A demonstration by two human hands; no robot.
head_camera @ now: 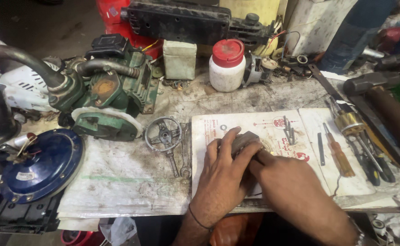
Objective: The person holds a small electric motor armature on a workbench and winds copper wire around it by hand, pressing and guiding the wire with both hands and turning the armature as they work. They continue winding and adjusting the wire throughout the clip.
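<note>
Both hands closed around a small grey metal block (244,139) at bench centre, on a printed paper sheet (218,123): left hand (225,171) clasping over the top, right hand (280,175) pressed against its side. Just left, a spoked metal ring (163,133) and wrench (185,152). Right, an orange-handled screwdriver (339,152) and pliers (368,155). Behind, a greasy green engine (111,95) and red-capped white jar (227,66).
</note>
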